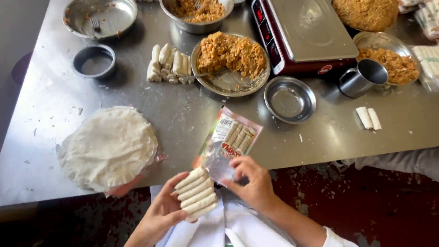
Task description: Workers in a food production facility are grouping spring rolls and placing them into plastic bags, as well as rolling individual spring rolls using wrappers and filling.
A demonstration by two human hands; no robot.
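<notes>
My left hand [160,212] gripped a stack of white rolls [197,194]; my right hand [253,181] pinched a clear, red-labelled rectangular packet [228,144] at the steel surface's [183,114] edge.

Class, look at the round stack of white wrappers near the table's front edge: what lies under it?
Under the wrapper stack a reddish clear plastic sheet pokes out along its right and lower edges. The rest of the sheet is covered.

Steel table [183,114] bearing a wrapper stack [109,146], filling plates [231,64], bowls [289,99], a scale [311,32], a cup [363,77] and loose rolls [169,64]
</notes>
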